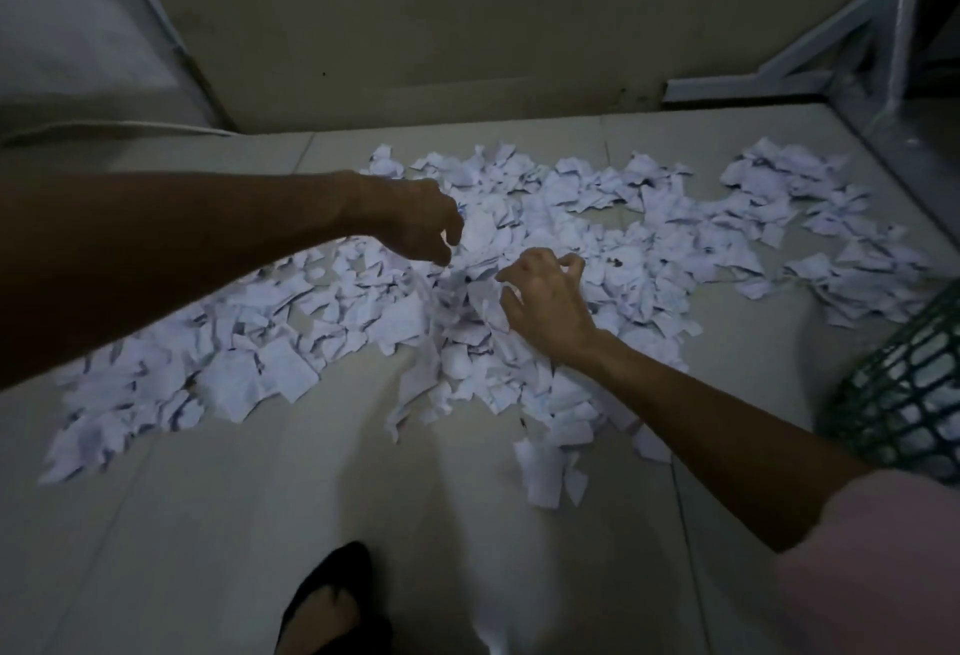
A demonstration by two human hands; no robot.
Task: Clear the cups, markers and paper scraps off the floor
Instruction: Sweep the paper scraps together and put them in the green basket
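Because the paper scraps [270,374] are spread wide over the floor [234,524], light and limp, they are best bunched from the heap's middle. A few are pinched by the right hand [540,301]; the left hand [421,220] is curled above them, its hold unclear.

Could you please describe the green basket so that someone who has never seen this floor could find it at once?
Start from the wide spread of paper scraps on the tiled floor and follow it to the right edge of the view. The green basket stands there, the only dark green, open-lattice thing among white paper.
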